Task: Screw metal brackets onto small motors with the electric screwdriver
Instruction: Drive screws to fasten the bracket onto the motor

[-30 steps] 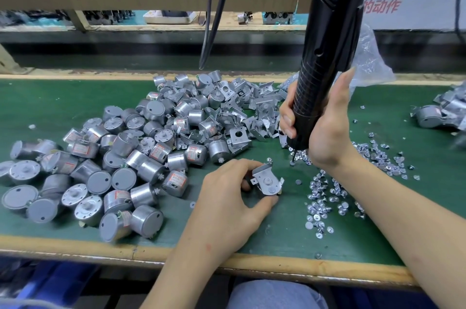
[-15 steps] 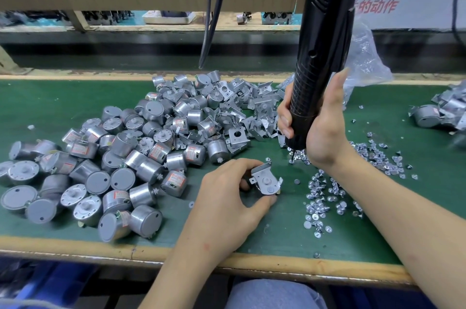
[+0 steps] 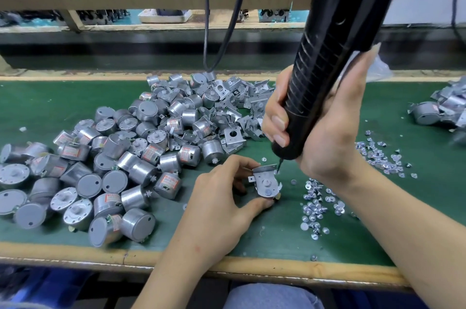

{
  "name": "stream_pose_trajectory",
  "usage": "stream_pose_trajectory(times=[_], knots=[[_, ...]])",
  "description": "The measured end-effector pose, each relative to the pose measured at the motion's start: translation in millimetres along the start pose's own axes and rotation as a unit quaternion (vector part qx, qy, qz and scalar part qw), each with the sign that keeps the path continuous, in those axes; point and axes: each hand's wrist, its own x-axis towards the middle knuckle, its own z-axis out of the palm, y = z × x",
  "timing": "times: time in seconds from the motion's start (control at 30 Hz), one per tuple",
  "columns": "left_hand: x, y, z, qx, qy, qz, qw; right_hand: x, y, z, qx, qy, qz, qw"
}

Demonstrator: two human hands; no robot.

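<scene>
Broadly, the green mat (image 3: 63,97) covers the bench from its wooden front edge (image 3: 75,253) to a wooden strip at the back. A sprawling heap of motors (image 3: 113,170) crowds its left half, reaching almost to the front edge. Bare mat lies at the rear left, and there is more in front of the hands and right of the screws. A smaller heap of parts (image 3: 438,109) sits at the right border.

The black electric screwdriver (image 3: 327,56) leans with its long axis running from the top right, where it leaves the view, down-left to the bit. The right hand (image 3: 327,137) is wrapped round its ribbed lower barrel.

Loose brackets (image 3: 234,107) lie behind the motors, just left of that hand.

The left hand (image 3: 222,197) grasps one motor with a bracket (image 3: 266,181) at mid-bench, thumb on the near side and fingers on the far side. The bracket's flat face is turned upward and its raised flange lies along the far edge. The bit tip (image 3: 279,166) meets the bracket's far right corner.

Scattered screws (image 3: 317,203) lie just right of it.
</scene>
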Motion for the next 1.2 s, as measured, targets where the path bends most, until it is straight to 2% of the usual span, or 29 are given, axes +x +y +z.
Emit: stream_pose_trajectory(times=[1.0,1.2], knots=[[0.0,1.1,0.6,0.02,-0.005,-0.008,1.0,2.9,14.1,10.6,-0.012,0.005,0.034,0.999],[-1.4,0.5,3.3,0.053,-0.013,-0.009,0.998,6.1,12.5,12.4,0.001,0.016,0.049,0.999]])
